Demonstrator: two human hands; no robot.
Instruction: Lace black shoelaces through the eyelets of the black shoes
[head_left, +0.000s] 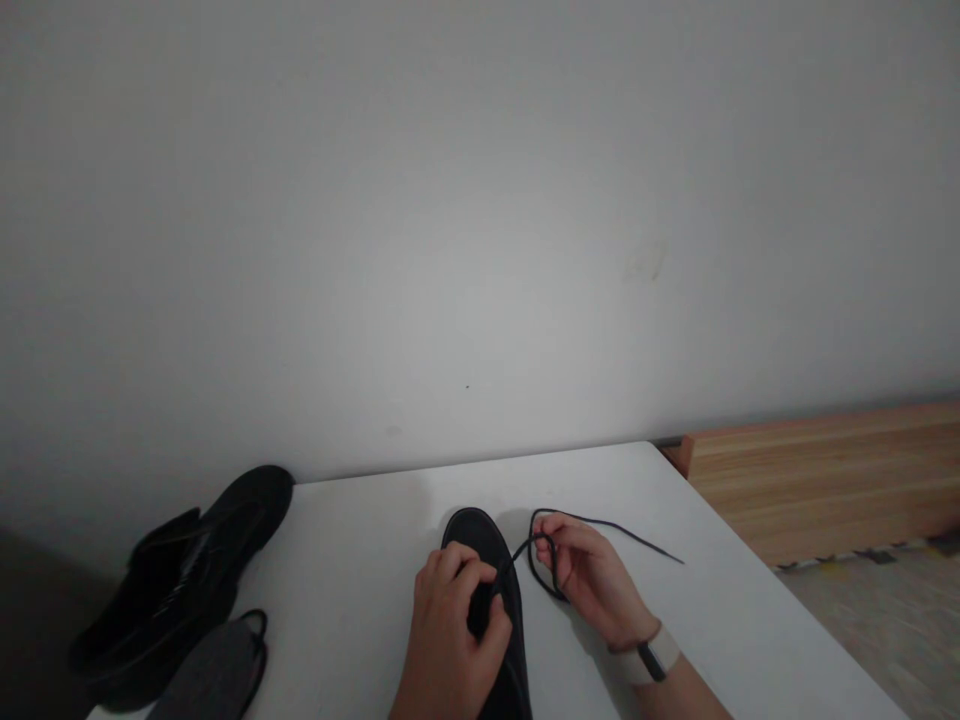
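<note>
Your left hand [448,640] rests on top of the black shoe [491,600] at the near edge of the white table [360,560], fingers curled down and pressed onto the shoe's upper where the lacing sits. The shoe points away from you, its rounded toe toward the wall.

Just right of the shoe, your right hand [592,578] is closed in a pinch on the dark shoelace [547,560]. The lace rises from the shoe to your fingertips, forms a loop that hangs beside the shoe, and its free end trails farther right across the tabletop. A pale watch [651,655] sits on that wrist. Your two hands are close but not touching, with the shoe's upper between them.

Left of the shoe, near the table's corner, lies a grey insole [214,675] with a dark cord curving at its end. Beyond it, still left of the shoe and well apart from it, a second black shoe [187,575] lies tilted at the table's far left edge.

Right of the shoe, past the table edge, a light wooden board [825,470] runs along the foot of the plain wall [480,220].
</note>
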